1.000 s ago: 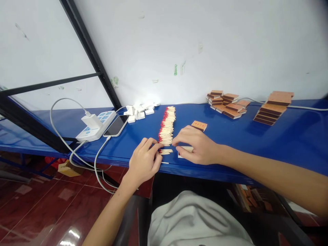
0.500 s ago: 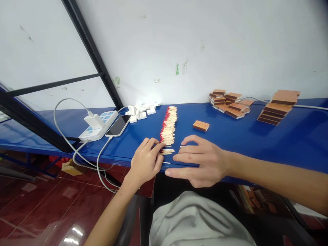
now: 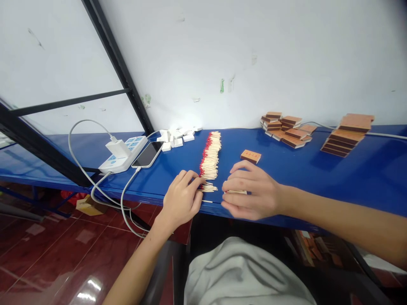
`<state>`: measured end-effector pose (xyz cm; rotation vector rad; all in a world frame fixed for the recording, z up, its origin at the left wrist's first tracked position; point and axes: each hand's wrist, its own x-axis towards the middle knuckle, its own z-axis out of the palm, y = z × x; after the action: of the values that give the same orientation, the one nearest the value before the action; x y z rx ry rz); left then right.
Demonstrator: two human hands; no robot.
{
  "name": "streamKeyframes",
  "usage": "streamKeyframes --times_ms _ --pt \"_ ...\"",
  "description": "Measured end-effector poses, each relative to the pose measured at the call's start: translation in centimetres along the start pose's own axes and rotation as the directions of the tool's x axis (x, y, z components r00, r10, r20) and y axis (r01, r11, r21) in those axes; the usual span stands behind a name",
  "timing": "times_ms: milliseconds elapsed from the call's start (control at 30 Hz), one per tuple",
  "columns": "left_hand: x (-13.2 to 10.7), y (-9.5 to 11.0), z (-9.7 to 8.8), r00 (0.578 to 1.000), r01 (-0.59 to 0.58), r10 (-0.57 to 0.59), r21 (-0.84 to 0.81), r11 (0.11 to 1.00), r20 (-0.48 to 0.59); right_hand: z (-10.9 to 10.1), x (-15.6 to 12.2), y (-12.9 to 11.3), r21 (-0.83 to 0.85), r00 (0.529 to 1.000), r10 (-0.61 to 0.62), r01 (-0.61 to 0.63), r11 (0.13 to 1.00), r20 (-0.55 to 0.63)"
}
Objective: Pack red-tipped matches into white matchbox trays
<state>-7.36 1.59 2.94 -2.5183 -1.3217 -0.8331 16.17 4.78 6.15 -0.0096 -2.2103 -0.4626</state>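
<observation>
A long row of red-headed matches (image 3: 210, 156) lies on the blue table, heads to the left. A small loose bunch of matches (image 3: 209, 187) sits at its near end. My left hand (image 3: 183, 198) is closed at the head side of this bunch, thumb and forefinger pinching at the match ends. To the right, my right hand (image 3: 249, 190) curls its fingers around a small pale matchbox tray (image 3: 237, 192), mostly hidden beneath them; its contents are hard to make out. Beyond that hand lies a single orange matchbox (image 3: 251, 156).
White empty-looking trays (image 3: 174, 137) are heaped at the back left, near a phone (image 3: 148, 154) and a power strip (image 3: 124, 156) with cables. Matchboxes lie in a pile (image 3: 286, 130) and a leaning stack (image 3: 346, 135) at the back right. One single match (image 3: 207, 201) rests near the table edge.
My right hand has drawn slightly back to the right, and its fingers have closed in around the pale tray. My left hand stays by the small bunch of matches.
</observation>
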Motion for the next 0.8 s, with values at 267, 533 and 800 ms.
streamKeyframes --times_ms 267,533,800 --pt "-0.2 -0.1 0.2 0.999 -0.014 0.014 -0.006 1.000 -0.042 0.0 0.0 0.0 -0.037 0.998 0.052 -0.052 0.998 0.020" --pt "0.1 0.3 -0.5 0.991 -0.034 0.013 -0.157 0.987 -0.134 -0.2 0.0 0.3 -0.033 0.993 -0.041 0.045 0.998 0.107" --pt "-0.4 2.9 -5.0 0.974 -0.222 0.168 -0.521 0.824 -0.150 -0.6 0.6 -0.7 0.043 0.987 -0.150 0.147 0.988 0.059"
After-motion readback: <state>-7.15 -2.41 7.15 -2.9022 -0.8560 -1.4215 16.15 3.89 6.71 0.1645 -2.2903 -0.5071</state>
